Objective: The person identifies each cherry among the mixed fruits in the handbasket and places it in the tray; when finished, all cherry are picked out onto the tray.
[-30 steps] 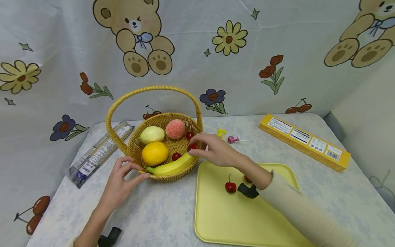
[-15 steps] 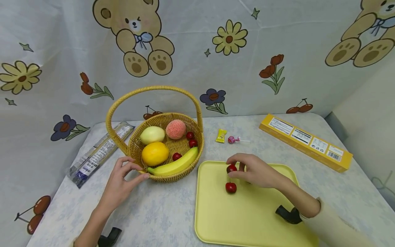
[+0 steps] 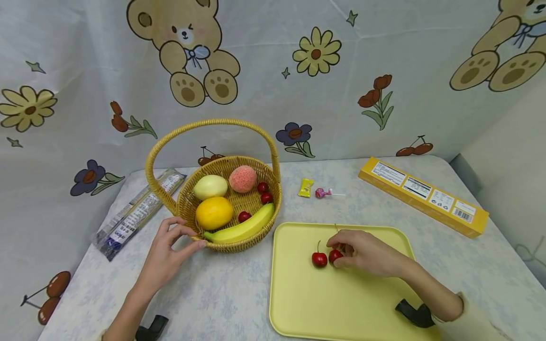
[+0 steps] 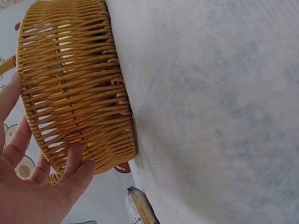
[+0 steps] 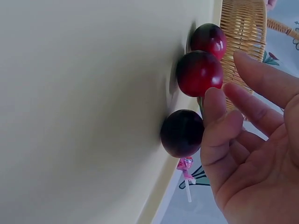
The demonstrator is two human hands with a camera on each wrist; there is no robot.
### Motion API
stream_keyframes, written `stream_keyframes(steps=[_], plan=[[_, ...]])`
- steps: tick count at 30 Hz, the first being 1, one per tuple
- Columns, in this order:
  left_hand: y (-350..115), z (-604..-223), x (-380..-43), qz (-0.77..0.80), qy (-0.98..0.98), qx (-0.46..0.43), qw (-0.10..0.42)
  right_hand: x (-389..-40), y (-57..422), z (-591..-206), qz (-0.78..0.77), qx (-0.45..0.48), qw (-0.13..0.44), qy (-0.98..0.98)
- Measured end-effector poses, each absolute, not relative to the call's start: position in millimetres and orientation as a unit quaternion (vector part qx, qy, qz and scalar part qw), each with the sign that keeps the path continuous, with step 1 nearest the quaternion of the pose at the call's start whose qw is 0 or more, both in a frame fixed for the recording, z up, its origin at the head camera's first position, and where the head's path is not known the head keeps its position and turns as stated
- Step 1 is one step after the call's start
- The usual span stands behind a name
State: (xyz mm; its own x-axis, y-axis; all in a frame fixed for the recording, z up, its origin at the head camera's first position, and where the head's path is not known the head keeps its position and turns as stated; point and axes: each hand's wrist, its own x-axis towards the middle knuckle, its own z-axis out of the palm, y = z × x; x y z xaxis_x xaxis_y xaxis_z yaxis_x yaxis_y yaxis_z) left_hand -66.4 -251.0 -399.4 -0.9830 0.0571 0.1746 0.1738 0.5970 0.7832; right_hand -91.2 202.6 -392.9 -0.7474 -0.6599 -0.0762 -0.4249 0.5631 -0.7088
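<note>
My left hand [image 3: 166,255] grips the front left rim of a wicker basket [image 3: 232,246], thumb and fingers on its edge. Inside lie a banana [image 3: 243,227], an orange-yellow fruit [image 3: 214,213], a pale yellow fruit [image 3: 211,187], a rough pink fruit [image 3: 243,178] and three cherries [image 3: 244,216]. Over the yellow tray [image 3: 324,303], my right hand [image 3: 368,253] has its fingertips right at a cherry [image 5: 199,73], with a gap between the foremost ones. Another cherry [image 3: 319,259] lies left of it; a dark cherry [image 5: 182,134] is mostly hidden by the fingers in the head view.
Behind the tray lie a yellow-wrapped candy [image 3: 305,187] and a pink lollipop [image 3: 323,192]. A long yellow box [image 3: 422,196] is at the back right. A long printed plastic packet [image 3: 138,213] lies left of the basket. A printed cloth [image 3: 264,85] hangs behind the table.
My right hand has moved from the basket's right side down to the tray, bringing a cherry beside those lying there. The left hand has stayed on the basket rim.
</note>
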Motion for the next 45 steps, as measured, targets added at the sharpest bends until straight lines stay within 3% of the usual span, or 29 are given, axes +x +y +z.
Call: stream_keyframes(steps=[13, 25, 35, 45], plan=[[-250.1, -401.2, -68.2, -0.447, -0.889, -0.068, 0.069, -92.9, 199.7, -382.9, -0.359, -0.3, 0.165, 0.868], [-251.5, -400.2, -67.9, -0.447, -0.889, -0.067, 0.068, -106.6, 145.4, -357.8, -0.426, -0.288, 0.071, 0.855], [-250.7, -403.8, -67.8, -0.455, -0.885, -0.068, 0.068, -148.1, 68.9, -342.6, -0.441, -0.306, 0.091, 0.839], [-250.0, -400.7, -66.9, -0.452, -0.887, -0.065, 0.066, -190.6, 26.4, -342.6, -0.458, -0.234, 0.173, 0.84]])
